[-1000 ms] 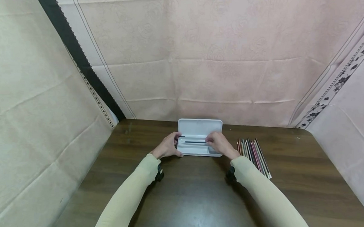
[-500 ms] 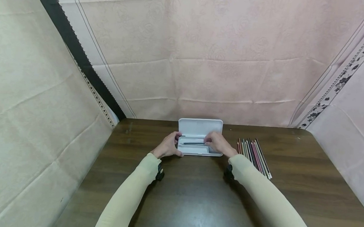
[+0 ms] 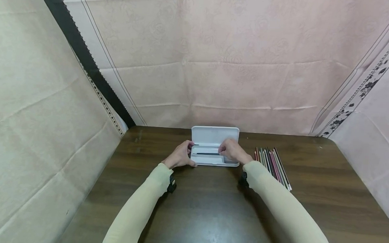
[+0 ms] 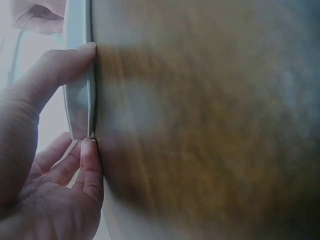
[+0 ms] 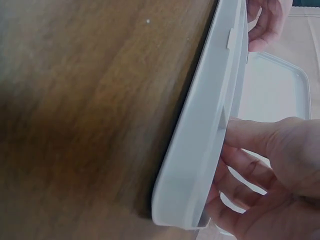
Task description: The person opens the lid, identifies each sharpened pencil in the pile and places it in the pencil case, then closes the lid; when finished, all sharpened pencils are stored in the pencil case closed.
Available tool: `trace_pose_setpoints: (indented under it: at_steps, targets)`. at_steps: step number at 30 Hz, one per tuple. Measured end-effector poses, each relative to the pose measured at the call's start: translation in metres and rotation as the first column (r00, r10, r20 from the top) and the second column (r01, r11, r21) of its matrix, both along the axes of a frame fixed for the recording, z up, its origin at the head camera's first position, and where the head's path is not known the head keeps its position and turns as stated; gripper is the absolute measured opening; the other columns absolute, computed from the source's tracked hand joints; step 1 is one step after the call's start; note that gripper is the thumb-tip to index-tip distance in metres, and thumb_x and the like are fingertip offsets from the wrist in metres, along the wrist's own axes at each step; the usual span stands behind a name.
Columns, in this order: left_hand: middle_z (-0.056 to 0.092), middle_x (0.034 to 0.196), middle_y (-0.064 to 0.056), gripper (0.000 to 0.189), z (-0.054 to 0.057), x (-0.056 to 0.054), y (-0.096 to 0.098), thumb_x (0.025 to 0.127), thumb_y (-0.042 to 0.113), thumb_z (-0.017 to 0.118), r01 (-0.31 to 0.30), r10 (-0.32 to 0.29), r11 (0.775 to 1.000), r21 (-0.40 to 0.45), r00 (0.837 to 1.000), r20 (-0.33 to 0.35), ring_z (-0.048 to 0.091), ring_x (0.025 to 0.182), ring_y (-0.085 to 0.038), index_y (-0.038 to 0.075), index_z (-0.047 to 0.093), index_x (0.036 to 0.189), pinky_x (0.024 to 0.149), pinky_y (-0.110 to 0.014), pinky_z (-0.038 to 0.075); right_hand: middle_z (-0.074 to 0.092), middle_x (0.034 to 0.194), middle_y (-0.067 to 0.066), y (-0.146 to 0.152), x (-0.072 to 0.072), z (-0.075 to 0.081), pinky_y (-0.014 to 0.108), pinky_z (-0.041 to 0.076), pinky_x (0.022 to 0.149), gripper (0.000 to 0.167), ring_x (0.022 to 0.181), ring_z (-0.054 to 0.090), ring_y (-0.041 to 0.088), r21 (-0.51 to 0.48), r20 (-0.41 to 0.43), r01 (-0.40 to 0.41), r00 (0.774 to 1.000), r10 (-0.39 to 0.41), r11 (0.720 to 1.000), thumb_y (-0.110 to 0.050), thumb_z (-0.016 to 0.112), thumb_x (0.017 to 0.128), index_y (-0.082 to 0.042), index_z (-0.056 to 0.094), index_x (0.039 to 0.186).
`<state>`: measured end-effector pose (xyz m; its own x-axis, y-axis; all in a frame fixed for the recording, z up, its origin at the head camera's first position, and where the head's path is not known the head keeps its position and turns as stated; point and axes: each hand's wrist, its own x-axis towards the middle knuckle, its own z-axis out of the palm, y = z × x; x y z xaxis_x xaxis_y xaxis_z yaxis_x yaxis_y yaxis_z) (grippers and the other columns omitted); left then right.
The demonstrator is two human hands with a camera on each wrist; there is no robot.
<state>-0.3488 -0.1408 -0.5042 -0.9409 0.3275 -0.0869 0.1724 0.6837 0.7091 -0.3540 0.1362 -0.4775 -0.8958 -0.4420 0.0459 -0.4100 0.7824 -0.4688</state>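
A pale grey-white pencil case (image 3: pixel 215 133) lies at the table's back edge, its lid raised. My left hand (image 3: pixel 180 155) grips its left end; in the left wrist view the thumb presses the front wall and the other fingers touch the end. A dark, slim pencil (image 3: pixel 206 153) lies lengthwise, low in the case's rear compartment. My right hand (image 3: pixel 232 151) reaches over the case and pinches the pencil's right end. In the right wrist view its fingers (image 5: pixel 245 135) curl down behind the front wall (image 5: pixel 192 135), and the pencil itself is hidden.
Several coloured pencils (image 3: pixel 273 168) lie side by side on the brown wooden table (image 3: pixel 204 207), just right of the case and beside my right forearm. A pale cloth (image 3: pixel 232 65) hangs close behind the table, with more cloth at both sides.
The right hand has shifted slightly left, and the pencil has come slightly forward and down into the case. My left hand keeps its grip on the case.
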Motion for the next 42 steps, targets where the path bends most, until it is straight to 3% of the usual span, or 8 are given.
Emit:
trace_pose_setpoints:
  at_steps: [13, 22, 29, 42]
  targets:
    - [0.062, 0.141, -0.016, 0.091, 0.004, 0.0, 0.005, 0.074, 0.014, 0.101, 0.001, -0.001, 1.0, 0.002, 1.0, 0.01, 0.059, 0.129, -0.031, 0.006, 0.051, 0.15, 0.116, -0.048, 0.052, 0.083, 0.097, 0.014, 0.003, 0.0, 0.004, 0.048, 0.062, 0.092, 0.014, 0.093, 0.073, 0.026, 0.019, 0.011, -0.002, 1.0, 0.002, 1.0, 0.001, 0.073, 0.1, -0.001, 0.085, 0.094]
    - [0.062, 0.142, -0.017, 0.092, 0.004, 0.0, 0.005, 0.075, 0.015, 0.101, 0.005, -0.005, 1.0, -0.005, 1.0, 0.011, 0.06, 0.129, -0.031, 0.005, 0.051, 0.151, 0.116, -0.048, 0.052, 0.083, 0.107, 0.018, 0.005, 0.005, 0.004, 0.049, 0.064, 0.095, 0.014, 0.101, 0.076, 0.031, 0.007, 0.001, 0.012, 1.0, -0.012, 1.0, -0.002, 0.071, 0.102, 0.002, 0.084, 0.105]
    - [0.061, 0.144, -0.017, 0.092, 0.003, 0.001, 0.004, 0.075, 0.015, 0.101, -0.001, 0.001, 1.0, -0.001, 1.0, 0.012, 0.06, 0.131, -0.033, 0.005, 0.051, 0.151, 0.117, -0.049, 0.052, 0.081, 0.118, 0.019, 0.005, 0.015, 0.01, 0.052, 0.062, 0.101, 0.019, 0.111, 0.076, 0.033, -0.015, 0.006, 0.098, 0.995, -0.098, 0.995, -0.008, 0.072, 0.103, 0.001, 0.082, 0.116]
    - [0.062, 0.142, -0.017, 0.091, 0.002, 0.002, 0.001, 0.075, 0.015, 0.101, -0.011, 0.011, 1.0, -0.009, 1.0, 0.013, 0.06, 0.131, -0.032, 0.006, 0.051, 0.15, 0.116, -0.049, 0.052, 0.081, 0.112, 0.023, 0.024, 0.042, 0.03, 0.051, 0.065, 0.089, 0.021, 0.099, 0.077, 0.034, -0.126, -0.047, 0.172, 0.983, -0.179, 0.977, -0.005, 0.071, 0.102, 0.006, 0.079, 0.117]
